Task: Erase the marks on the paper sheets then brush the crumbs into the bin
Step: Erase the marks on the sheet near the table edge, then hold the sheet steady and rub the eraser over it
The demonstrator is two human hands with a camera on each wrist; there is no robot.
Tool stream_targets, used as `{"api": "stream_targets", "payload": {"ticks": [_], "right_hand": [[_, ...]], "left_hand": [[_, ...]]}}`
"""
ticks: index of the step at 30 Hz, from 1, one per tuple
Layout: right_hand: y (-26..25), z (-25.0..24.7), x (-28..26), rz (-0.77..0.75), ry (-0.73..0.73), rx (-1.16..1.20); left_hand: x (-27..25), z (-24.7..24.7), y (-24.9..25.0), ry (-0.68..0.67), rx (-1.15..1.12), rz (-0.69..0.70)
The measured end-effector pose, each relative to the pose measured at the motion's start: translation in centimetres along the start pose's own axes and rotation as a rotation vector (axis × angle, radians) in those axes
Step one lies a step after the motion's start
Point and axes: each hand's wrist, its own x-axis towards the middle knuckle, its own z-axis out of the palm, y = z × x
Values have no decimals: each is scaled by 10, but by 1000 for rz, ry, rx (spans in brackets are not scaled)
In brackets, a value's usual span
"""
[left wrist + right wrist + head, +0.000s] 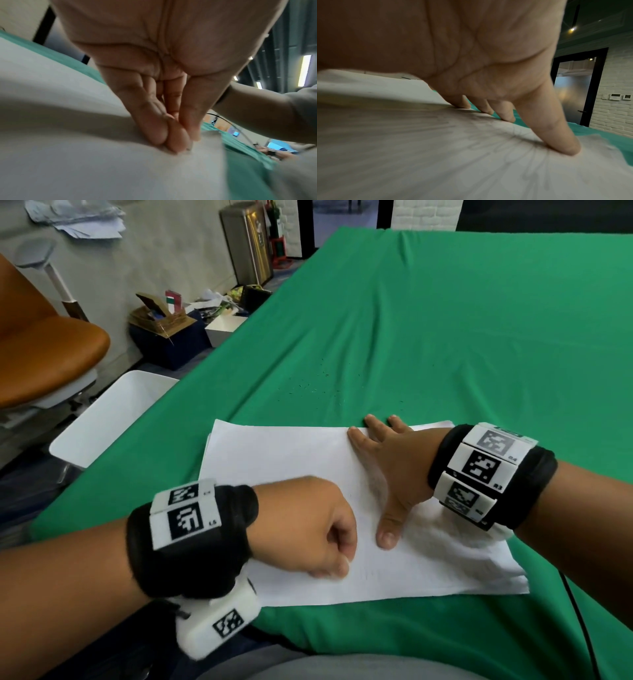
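Note:
A stack of white paper sheets (291, 460) lies on the green cloth near the table's front edge. My left hand (337, 568) is curled over the sheets' lower middle, its bunched fingertips (178, 143) pressed to the paper (85, 169). They pinch a small eraser (188, 148), of which only a dark tip shows. My right hand (387, 470) lies flat on the sheets with fingers spread, reaching the far edge. In the right wrist view its fingertips (565, 147) press the paper (436, 155). Dark eraser crumbs (318, 386) are scattered on the cloth beyond the paper.
A white bin (113, 412) stands just off the table's left edge. The green cloth (445, 337) stretches far ahead and to the right. An orange chair (44, 350), boxes and a metal bin (246, 241) are on the floor at the left.

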Motion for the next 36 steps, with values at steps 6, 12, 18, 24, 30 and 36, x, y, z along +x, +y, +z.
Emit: {"api": "stream_targets", "payload": {"ticks": [6, 12, 18, 24, 30, 36], "right_hand": [[0, 1, -2, -4, 12, 4], [6, 5, 7, -34, 22, 39], [3, 4, -2, -34, 37, 39], [-1, 3, -16, -26, 66, 49], [0, 17, -39, -196, 275, -1], [-20, 19, -57, -605, -13, 1050]], "left_hand": [[13, -17, -3, 68, 16, -25], [4, -38, -31, 449, -212, -97], [-41, -6, -69, 655, -791, -131], [-38, 22, -79, 570, -1330, -66], [-36, 22, -83, 590, -1416, -63], [-33, 22, -85, 566, -1300, -53]]}}
